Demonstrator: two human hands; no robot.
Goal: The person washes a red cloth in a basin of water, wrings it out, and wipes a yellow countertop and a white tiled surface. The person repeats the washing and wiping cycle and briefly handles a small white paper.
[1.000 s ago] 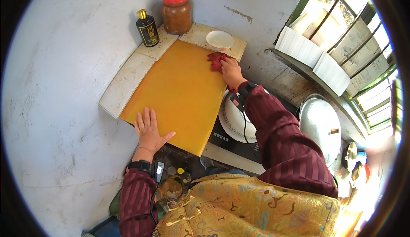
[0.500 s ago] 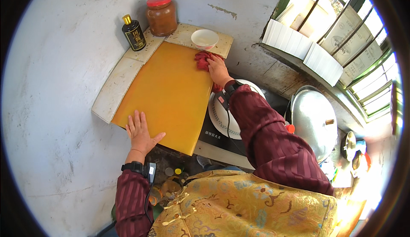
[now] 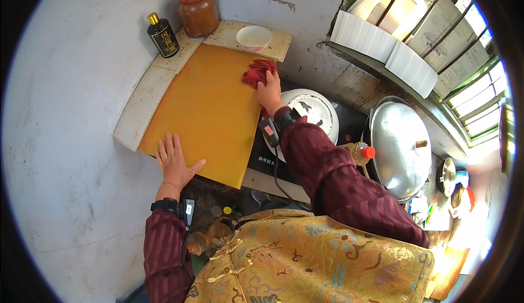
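Observation:
My left hand (image 3: 176,164) lies flat on the near left part of a smooth yellow-orange board (image 3: 202,112), its fingers spread and the thumb stretched to the right. At the far right corner of the board, my right hand (image 3: 270,93) presses on a bunched dark red cloth (image 3: 256,74), fingers curled over its near side. A bit of red also shows below the right wrist, by the board's edge. Just beyond the cloth, a white bowl (image 3: 254,38) sits on a pale ledge (image 3: 224,34).
A brown jar (image 3: 198,15) with a red lid and a black bottle (image 3: 162,37) stand on the ledge. Right of the board are a white round plate or lid (image 3: 314,112) on a black stove, a red-capped bottle (image 3: 361,153), and a large metal-lidded pot (image 3: 401,145). A barred window is beyond.
My right hand and the red cloth have shifted slightly nearer along the board's right side. The view has moved a little, and more of the red-capped bottle shows. My left hand stays on the board.

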